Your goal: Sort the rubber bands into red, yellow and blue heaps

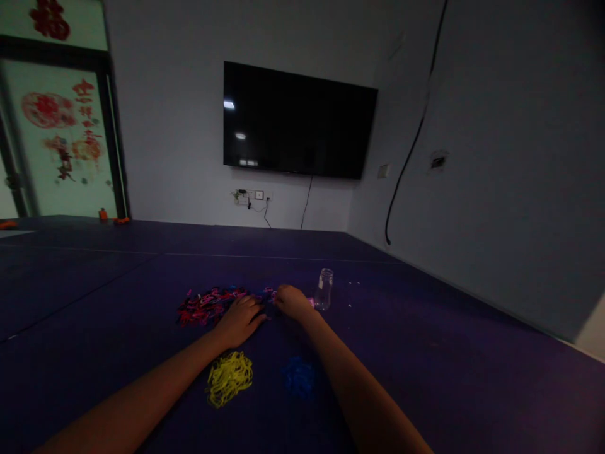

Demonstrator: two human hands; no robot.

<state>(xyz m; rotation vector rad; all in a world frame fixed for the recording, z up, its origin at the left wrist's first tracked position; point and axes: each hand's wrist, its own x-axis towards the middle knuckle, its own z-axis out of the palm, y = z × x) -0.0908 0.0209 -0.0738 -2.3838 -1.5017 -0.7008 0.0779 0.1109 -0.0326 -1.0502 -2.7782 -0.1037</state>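
A red 福 [50, 19] tops the door [59, 145]; my left hand [240, 320] spreads at tangled red, pink bands [204, 307]; my right hand [293, 302] curls, its grip I can't tell.

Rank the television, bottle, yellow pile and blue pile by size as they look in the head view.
1. Television
2. Yellow pile
3. Blue pile and bottle: too close to rank; the pile's edges are dim.

Two bare hands [241, 320], bare forearms, no sleeves visible
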